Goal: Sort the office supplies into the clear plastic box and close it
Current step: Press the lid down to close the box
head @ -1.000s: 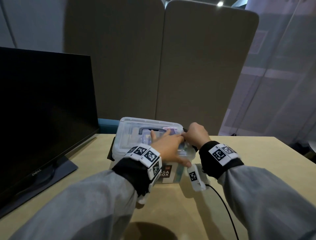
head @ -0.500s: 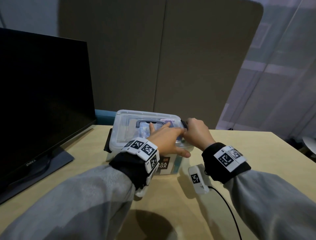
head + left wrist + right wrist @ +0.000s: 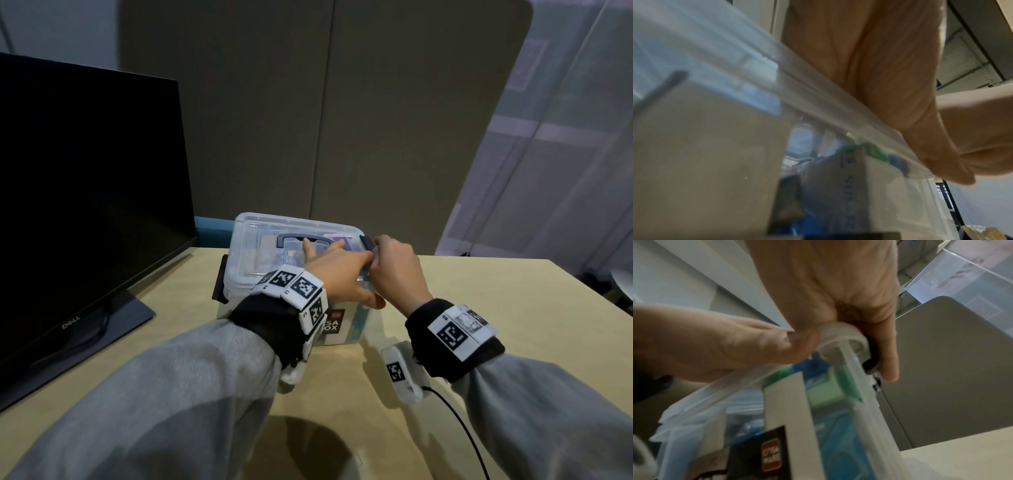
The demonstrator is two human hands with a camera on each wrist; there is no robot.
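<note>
The clear plastic box (image 3: 274, 274) sits on the surface (image 3: 479, 308) just right of the monitor (image 3: 85, 188), lid on, supplies inside. The left hand (image 3: 339, 274) presses flat on the lid, grip released, while the right hand (image 3: 394, 267) has its grip curled round the dark latch (image 3: 368, 242) at the box's right end. If that latch misses the rim, the lid may stay unfastened, and uneven pressing could skid the box.
</note>
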